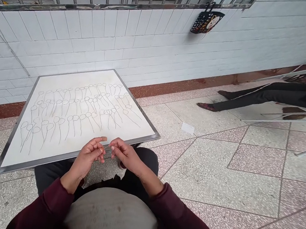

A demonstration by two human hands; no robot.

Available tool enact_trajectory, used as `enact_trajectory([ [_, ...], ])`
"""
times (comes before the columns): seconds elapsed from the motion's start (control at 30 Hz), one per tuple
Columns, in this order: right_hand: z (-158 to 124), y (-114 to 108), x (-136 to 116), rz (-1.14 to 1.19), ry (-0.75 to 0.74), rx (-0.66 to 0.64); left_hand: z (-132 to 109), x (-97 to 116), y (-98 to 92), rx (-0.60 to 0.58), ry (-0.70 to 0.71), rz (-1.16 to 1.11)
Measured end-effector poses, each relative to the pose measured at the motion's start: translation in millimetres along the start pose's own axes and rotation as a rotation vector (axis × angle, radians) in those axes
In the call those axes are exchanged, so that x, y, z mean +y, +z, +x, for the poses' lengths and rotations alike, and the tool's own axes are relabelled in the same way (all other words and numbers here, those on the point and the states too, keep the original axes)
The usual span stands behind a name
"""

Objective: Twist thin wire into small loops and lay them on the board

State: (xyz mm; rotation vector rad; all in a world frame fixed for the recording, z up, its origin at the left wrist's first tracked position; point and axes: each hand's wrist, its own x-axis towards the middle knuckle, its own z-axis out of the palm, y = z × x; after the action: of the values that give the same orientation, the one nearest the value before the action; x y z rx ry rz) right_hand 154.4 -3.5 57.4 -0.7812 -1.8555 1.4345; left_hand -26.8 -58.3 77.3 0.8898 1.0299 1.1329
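Thin, pale looped thread [107,148] is pinched between left hand [90,154] and right hand [125,154], fingertips nearly touching, just beside the near edge of the white metal-framed worktop [9,150] carrying rows of similar loops [76,115]

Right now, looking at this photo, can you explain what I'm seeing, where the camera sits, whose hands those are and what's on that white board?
There is one picture, taken by a camera worn on a person's head, looking forward and down. No machine is involved: the two bare hands in dark red sleeves are the wearer's own. The left hand and right hand meet fingertip to fingertip, pinching something very fine, probably a thin strand; it is too small to be sure. Just beyond them lies a white board with a metal rim, covered in rows of thin looped strands. Behind is a white tiled wall. At the far right, another person's legs stretch across the floor.
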Motion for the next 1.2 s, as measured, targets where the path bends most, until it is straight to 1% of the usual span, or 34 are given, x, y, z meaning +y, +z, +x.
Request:
enact_trajectory([
  [0.1, 0, 12, -1, -0.112, -0.1, 0.055, 0, 1, 2.7, 0.002, 0.009, 0.043],
  [0.17, 0, 14, -1, -0.194, -0.171, 0.069, 0, 2, 2.5, 0.011, 0.015, 0.073],
  [0.23, 0, 11, 0, -0.274, -0.234, 0.056, 0, 5, 0.8, 0.008, 0.016, 0.121],
  [0.37, 0, -2, 0, -0.404, -0.321, 0.013, 1, 14, -4.4, -0.041, 0.017, 0.215],
  [0.43, 1, -7, -2, -0.455, -0.326, -0.015, 2, 19, -6.2, -0.066, 0.028, 0.241],
  [0.5, 2, -9, -5, -0.503, -0.331, -0.015, 4, 23, -6.7, -0.07, 0.043, 0.256],
  [0.53, 2, -8, -5, -0.52, -0.332, 0.008, 4, 25, -6.5, -0.064, 0.052, 0.26],
  [0.63, 4, -2, -6, -0.542, -0.32, 0.14, 5, 30, -5.8, -0.033, 0.087, 0.271],
  [0.7, 5, 2, -6, -0.547, -0.313, 0.189, 4, 33, -6.6, -0.025, 0.105, 0.281],
  [0.73, 5, 2, -7, -0.557, -0.318, 0.188, 4, 34, -7.5, -0.024, 0.11, 0.289],
  [0.83, 4, -1, -8, -0.618, -0.364, 0.127, 2, 38, -11.0, -0.038, 0.11, 0.322],
  [1.0, 5, -15, -13, -0.811, -0.512, 0.014, 2, 40, -13.9, -0.058, 0.095, 0.351],
  [1.07, 5, -16, -13, -0.802, -0.511, 0.022, 2, 40, -13.5, -0.054, 0.089, 0.338],
  [1.2, 2, -8, -11, -0.666, -0.417, 0.133, -1, 40, -12.1, -0.032, 0.098, 0.31],
])
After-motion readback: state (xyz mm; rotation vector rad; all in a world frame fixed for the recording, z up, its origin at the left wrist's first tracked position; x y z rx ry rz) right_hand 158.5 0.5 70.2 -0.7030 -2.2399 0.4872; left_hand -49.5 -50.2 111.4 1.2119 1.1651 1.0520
